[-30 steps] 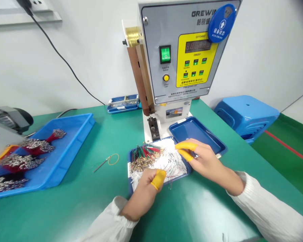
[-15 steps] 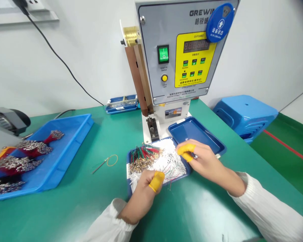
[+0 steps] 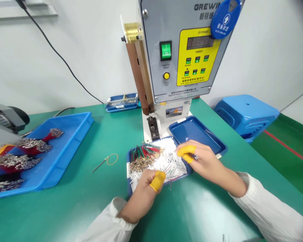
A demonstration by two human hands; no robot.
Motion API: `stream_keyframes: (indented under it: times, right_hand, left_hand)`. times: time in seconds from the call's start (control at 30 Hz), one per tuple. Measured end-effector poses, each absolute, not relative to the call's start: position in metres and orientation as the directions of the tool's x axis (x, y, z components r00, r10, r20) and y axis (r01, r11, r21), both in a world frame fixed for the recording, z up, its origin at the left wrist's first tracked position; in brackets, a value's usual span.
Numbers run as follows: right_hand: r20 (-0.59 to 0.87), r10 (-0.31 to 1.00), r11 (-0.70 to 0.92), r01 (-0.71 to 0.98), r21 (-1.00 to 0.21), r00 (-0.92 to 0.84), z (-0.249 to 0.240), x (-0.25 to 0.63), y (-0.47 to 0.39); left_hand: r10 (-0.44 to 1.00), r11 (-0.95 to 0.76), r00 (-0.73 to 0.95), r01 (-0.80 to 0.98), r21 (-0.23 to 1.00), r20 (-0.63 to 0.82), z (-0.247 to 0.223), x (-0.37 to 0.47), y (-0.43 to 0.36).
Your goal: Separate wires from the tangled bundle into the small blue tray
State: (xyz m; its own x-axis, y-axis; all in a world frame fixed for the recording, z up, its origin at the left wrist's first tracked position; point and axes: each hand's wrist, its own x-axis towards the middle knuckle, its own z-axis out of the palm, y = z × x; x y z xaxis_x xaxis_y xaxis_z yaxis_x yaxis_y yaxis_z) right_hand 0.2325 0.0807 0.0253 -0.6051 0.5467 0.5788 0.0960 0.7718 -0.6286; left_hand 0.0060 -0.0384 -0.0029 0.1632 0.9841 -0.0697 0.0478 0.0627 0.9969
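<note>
My left hand (image 3: 144,195), with a yellow finger cot on the thumb, is closed at the near edge of a blue tray (image 3: 128,179). Thin red and green wires (image 3: 170,179) stick out beside its thumb and appear held there. My right hand (image 3: 202,156) pinches thumb and forefinger, both in yellow cots, above the tray's right side; whatever lies between the tips is too small to make out. Many short white tubes (image 3: 173,159) fill much of the tray. On its left lies a bundle of red, green and black wires with brass-coloured ends (image 3: 142,163).
A grey crimping machine (image 3: 171,77) stands behind the tray. Beside it sits a second blue tray (image 3: 197,132). A large blue bin (image 3: 65,148) with wire bundles is at left. A thin tool with a yellow loop (image 3: 104,162) lies between. Blue stools (image 3: 247,111) stand right.
The view has shifted slightly, so the machine appears a little lower-cropped and further right. Both hands keep nearly the same place and pose over the tray.
</note>
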Motion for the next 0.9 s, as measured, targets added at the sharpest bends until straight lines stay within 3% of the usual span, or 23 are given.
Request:
stream_keyframes:
  times: [0.9]
  right_hand:
    - [0.582, 0.537, 0.773, 0.079, -0.630, -0.611, 0.0238, 0.2330, 0.0802]
  left_hand:
    - [0.983, 0.055, 0.173, 0.063, 0.997, -0.065, 0.0000, 0.0076, -0.0368]
